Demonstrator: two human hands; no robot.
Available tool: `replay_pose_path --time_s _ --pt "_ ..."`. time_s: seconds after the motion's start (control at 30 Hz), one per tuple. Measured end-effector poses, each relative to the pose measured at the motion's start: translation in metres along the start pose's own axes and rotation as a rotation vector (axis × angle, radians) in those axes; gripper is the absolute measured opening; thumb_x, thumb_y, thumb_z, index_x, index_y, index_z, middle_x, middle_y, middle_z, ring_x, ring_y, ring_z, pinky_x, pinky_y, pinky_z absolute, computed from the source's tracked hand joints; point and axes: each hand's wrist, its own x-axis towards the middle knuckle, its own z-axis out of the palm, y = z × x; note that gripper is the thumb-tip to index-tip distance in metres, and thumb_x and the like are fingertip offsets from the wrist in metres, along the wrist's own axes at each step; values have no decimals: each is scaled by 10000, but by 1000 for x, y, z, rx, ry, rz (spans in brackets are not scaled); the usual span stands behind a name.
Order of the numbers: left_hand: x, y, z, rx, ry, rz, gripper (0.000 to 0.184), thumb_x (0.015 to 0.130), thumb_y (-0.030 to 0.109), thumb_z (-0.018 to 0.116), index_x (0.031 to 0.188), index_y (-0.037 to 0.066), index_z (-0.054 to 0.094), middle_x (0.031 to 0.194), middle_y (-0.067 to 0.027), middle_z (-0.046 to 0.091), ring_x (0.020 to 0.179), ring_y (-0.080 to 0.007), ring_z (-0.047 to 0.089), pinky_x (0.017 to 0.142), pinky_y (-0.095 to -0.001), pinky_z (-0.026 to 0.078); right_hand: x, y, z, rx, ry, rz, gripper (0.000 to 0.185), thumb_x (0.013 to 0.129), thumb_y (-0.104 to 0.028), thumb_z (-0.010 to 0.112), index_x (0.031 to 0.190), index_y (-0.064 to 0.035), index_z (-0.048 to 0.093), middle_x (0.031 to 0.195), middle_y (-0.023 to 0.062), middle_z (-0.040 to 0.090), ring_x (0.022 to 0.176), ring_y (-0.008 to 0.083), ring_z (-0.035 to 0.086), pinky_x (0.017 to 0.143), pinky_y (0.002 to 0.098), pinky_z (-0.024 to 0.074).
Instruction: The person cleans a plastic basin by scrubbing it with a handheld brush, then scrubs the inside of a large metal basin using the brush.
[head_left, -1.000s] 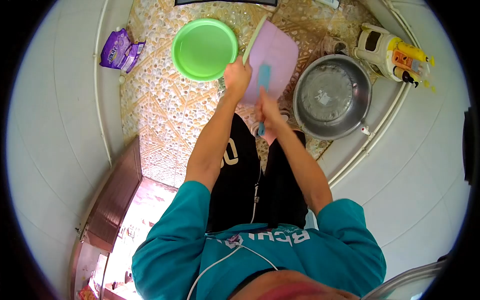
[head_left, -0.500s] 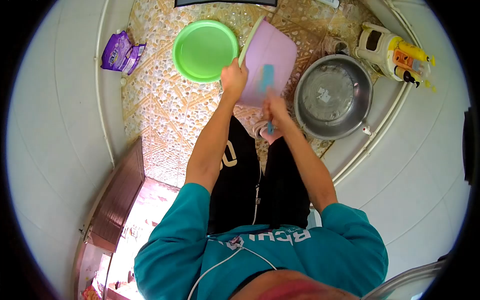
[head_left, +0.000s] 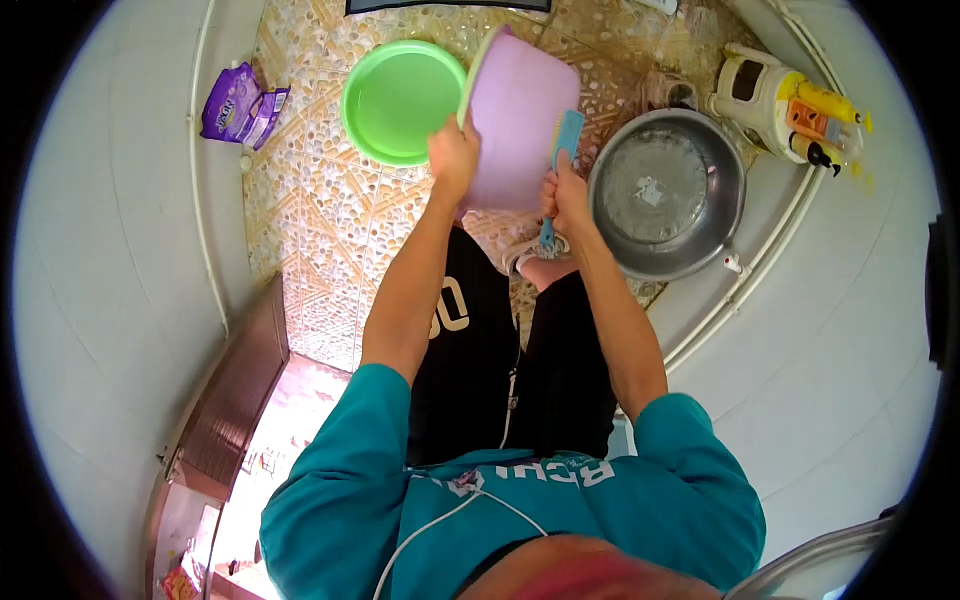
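Evidently the pink tub (head_left: 520, 125) lies tipped up on its side, its mouth turned towards nine o'clock; take it as the middle of the dial. At eight o'clock the left hand (head_left: 455, 158) is clenched over the rim, with the fingers partly hidden. At four o'clock the right hand (head_left: 566, 198) is wrapped around the handle of a blue brush (head_left: 569, 130), whose head points to about twelve and whose bristles face the tub's outer wall. Whether they touch it, I cannot tell.

The green basin (head_left: 400, 105) sits close by at nine o'clock, a purple packet (head_left: 232, 105) farther out the same way. The metal basin (head_left: 665, 190) stands near at four, the bottles (head_left: 815, 120) beyond at three, and a foot (head_left: 548, 272) at six.

The weak point, I judge, is the hold: one hand on one edge bears most of the steadying. Should the plastic be slick, a hard push from the brush could spin the tub or shove it into the green basin. Bristles could also skid off the curved wall, and an overlong stroke towards four could knock the metal basin. A slip downwards could catch the foot.
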Motion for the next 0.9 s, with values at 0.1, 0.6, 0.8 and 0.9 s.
replay_pose_path --time_s 0.1,0.6,0.8,0.9 --pt "9 10 -12 -19 -26 -131 324 960 254 521 929 -40 654 801 -274 633 724 -477 599 686 -521 486 -32 19 18 90 38 150 510 951 -551 509 660 -142 416 493 -5 359 361 130 292 376 296 213" --pt "8 -6 6 -12 84 113 276 924 236 572 863 -24 639 709 -280 617 661 -467 605 625 -525 498 0 -29 37 17 10 75 522 964 -553 480 646 -151 381 493 -34 315 363 106 299 351 280 212" --pt "10 5 8 -36 -9 12 273 917 242 580 819 -8 628 683 -272 612 636 -462 604 592 -519 496 -8 19 71 -98 84 56 521 965 -545 482 674 -114 458 511 9 405 364 142 358 347 308 286" --pt "4 0 -3 -22 -35 -21 281 922 253 567 816 -1 624 682 -275 611 642 -462 608 589 -526 495 -14 3 81 38 6 298 539 973 -559 451 668 -114 466 480 9 376 354 158 355 350 305 279"
